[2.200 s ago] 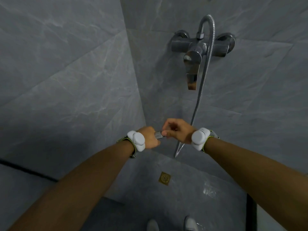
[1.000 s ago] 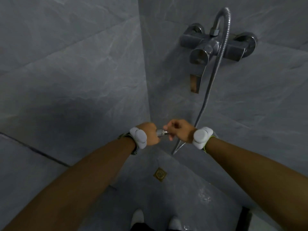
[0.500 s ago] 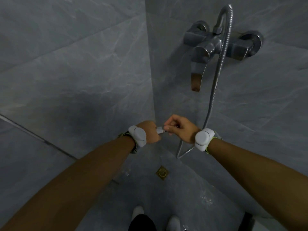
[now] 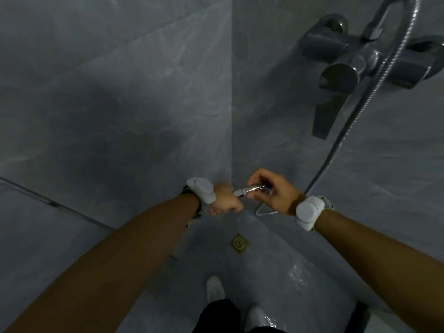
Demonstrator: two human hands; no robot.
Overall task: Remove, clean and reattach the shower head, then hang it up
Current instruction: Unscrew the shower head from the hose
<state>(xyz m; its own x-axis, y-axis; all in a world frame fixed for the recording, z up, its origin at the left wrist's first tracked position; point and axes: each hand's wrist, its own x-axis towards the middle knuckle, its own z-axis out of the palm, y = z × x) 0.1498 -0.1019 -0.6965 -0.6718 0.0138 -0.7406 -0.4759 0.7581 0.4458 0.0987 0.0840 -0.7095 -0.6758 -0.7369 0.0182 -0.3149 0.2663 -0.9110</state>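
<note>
My two hands meet low in the shower corner. My right hand (image 4: 275, 191) pinches the free end of the ribbed metal hose (image 4: 255, 188), whose connector nut (image 4: 239, 193) points left. My left hand (image 4: 224, 199) is a closed fist around something right against that nut, presumably the shower head handle, which the fist hides entirely. From my right hand the hose loops down (image 4: 260, 211), then climbs along the wall (image 4: 355, 111) to the chrome mixer tap (image 4: 360, 61) at the upper right.
Grey marbled tile walls meet in a corner behind my hands. A brass floor drain (image 4: 239, 243) lies below them on the wet grey floor. My white shoes (image 4: 214, 288) stand near the bottom edge. The tap lever (image 4: 328, 116) points downward.
The view has shifted so the tap sits further right. My right hand has slid a little to the right, so a longer stretch of hose end and the nut now show between my hands.
</note>
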